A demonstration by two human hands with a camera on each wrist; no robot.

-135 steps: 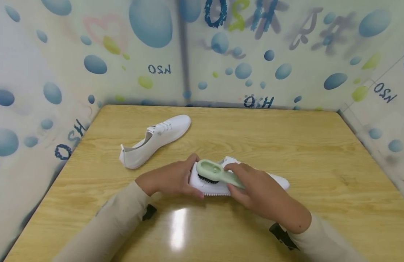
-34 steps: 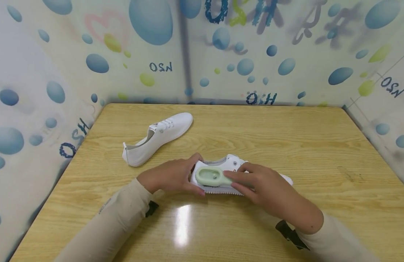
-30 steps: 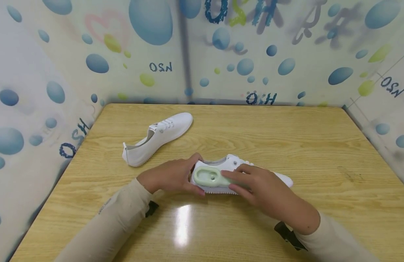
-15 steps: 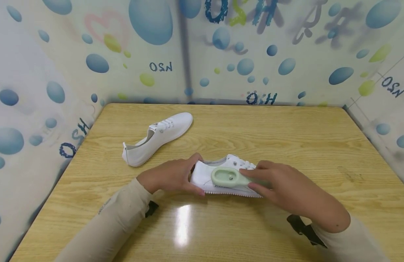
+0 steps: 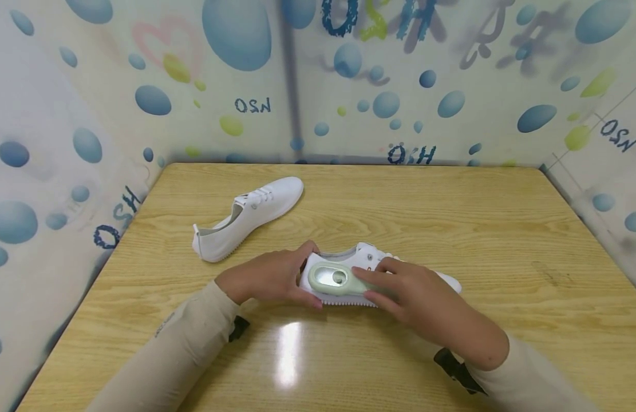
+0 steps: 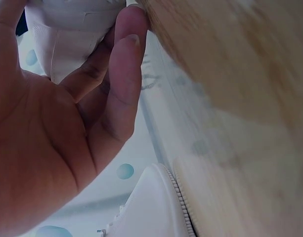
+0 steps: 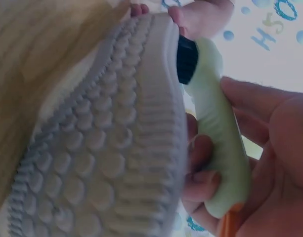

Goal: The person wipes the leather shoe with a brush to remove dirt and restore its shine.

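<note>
The only readable lettering is printed on the bubble-patterned wall covering (image 5: 451,63) around the bench. In the head view "OSN" (image 5: 252,105) stands in dark blue on the back wall, left of the corner seam. "OSH" (image 5: 409,154) sits low on the back wall. "OSH" (image 5: 115,220) also runs up the left wall, and "OSN" (image 5: 617,136) slants on the right wall. The large letters along the top edge are cut off and blurred.

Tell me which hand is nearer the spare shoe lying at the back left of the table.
Left. The left hand holds the heel of the near shoe, just in front of the spare shoe. The right hand holds the green brush farther right.
</note>
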